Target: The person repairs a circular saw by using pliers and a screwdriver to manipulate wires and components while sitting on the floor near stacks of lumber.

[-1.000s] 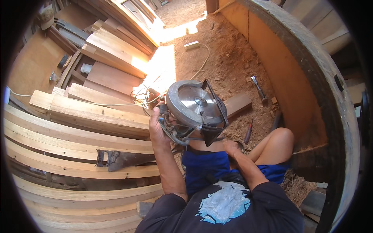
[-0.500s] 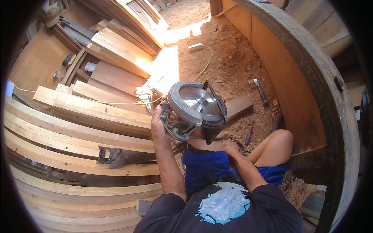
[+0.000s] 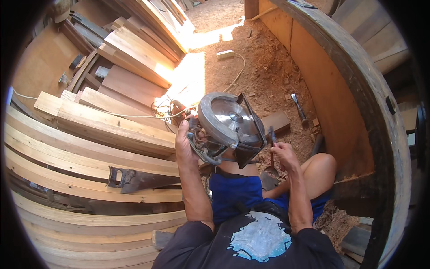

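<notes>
A circular saw (image 3: pixel 215 127) is raised above my lap, tipped so its round toothed blade (image 3: pixel 232 117) and dark base plate (image 3: pixel 247 150) show. My left hand (image 3: pixel 183 140) is closed around the motor side of the saw, its fingers partly hidden behind the body. To the right of the saw, my right hand (image 3: pixel 285 154) is closed on a slim dark tool (image 3: pixel 272 136) that sticks up past the fingers. Its kind cannot be made out because it is small and blurred. The tool does not visibly touch the saw.
On my left lie stacked timber beams (image 3: pixel 112 127), with a handsaw (image 3: pixel 139 179) resting on them. A cord (image 3: pixel 134 117) runs across the wood. Ahead, a chisel (image 3: pixel 299 107) and a wood block (image 3: pixel 275 121) lie on sawdust. A curved wooden panel (image 3: pixel 331 89) stands at right.
My right hand has risen from beside my leg toward the saw, now with the slim dark tool in it. The saw in my left hand has shifted slightly right.
</notes>
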The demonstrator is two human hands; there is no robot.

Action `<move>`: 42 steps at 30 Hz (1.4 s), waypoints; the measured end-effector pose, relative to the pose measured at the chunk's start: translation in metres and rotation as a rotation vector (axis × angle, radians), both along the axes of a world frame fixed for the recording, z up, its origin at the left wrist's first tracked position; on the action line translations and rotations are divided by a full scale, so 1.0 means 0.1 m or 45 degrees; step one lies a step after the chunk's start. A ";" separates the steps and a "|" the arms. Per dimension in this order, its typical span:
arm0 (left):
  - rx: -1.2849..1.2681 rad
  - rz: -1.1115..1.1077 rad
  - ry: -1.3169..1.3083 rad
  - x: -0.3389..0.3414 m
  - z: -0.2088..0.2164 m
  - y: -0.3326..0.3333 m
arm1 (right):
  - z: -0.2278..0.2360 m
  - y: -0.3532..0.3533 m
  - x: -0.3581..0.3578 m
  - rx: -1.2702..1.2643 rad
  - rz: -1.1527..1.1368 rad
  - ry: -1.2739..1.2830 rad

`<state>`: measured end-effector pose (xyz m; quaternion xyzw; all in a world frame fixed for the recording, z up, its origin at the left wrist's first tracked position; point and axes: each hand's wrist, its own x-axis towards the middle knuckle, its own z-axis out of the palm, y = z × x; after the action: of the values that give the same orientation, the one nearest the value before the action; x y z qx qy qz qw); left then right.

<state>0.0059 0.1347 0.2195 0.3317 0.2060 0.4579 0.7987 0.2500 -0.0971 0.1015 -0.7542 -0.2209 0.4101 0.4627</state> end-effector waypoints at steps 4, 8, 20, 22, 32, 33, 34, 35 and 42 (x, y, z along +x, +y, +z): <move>0.010 -0.012 0.023 0.10 -0.03 0.00 | 0.67 -0.48 -0.01 0.269 -0.183 0.008; 0.000 -0.052 0.026 0.18 -0.04 0.02 | 0.66 -0.70 -0.13 0.991 -0.404 0.198; 0.068 -0.095 0.028 0.34 0.01 -0.13 | 0.60 -1.51 -1.00 0.919 -0.159 1.281; 0.082 -0.087 0.043 0.35 0.03 -0.18 | 0.67 -1.54 -1.10 1.053 -0.277 1.211; 0.207 -0.023 0.040 0.47 0.04 -0.51 | 1.56 -1.56 -1.13 0.656 0.074 0.909; 0.217 -0.020 0.058 0.49 0.05 -0.54 | 1.60 -1.57 -1.14 0.667 0.126 0.860; 0.226 -0.016 0.076 0.50 0.05 -0.57 | 1.59 -1.60 -1.19 0.684 0.072 0.864; 0.219 -0.025 0.074 0.51 0.05 -0.59 | 1.61 -1.62 -1.18 0.680 0.061 0.860; 0.258 -0.020 0.090 0.57 0.05 -0.66 | 1.63 -1.75 -1.18 0.574 0.111 0.787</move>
<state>0.0631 0.0684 0.2246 0.4282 0.1840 0.4582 0.7568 0.1321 -0.2722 0.2649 -0.4642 -0.1875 0.5784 0.6440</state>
